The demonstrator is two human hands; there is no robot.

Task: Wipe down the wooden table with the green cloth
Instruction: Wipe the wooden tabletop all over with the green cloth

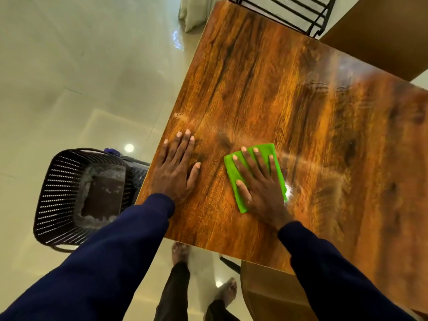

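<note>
The wooden table fills the right and centre of the head view, glossy brown with dark grain. A folded green cloth lies flat on it near the front edge. My right hand presses down on the cloth with fingers spread. My left hand rests flat on the bare wood near the table's left edge, fingers apart, holding nothing. Wet streaks shine on the wood to the right of the cloth.
A dark perforated plastic basket stands on the pale tiled floor left of the table. A black metal chair back sits at the table's far edge. A wooden chair is tucked under the near edge. My bare feet show below.
</note>
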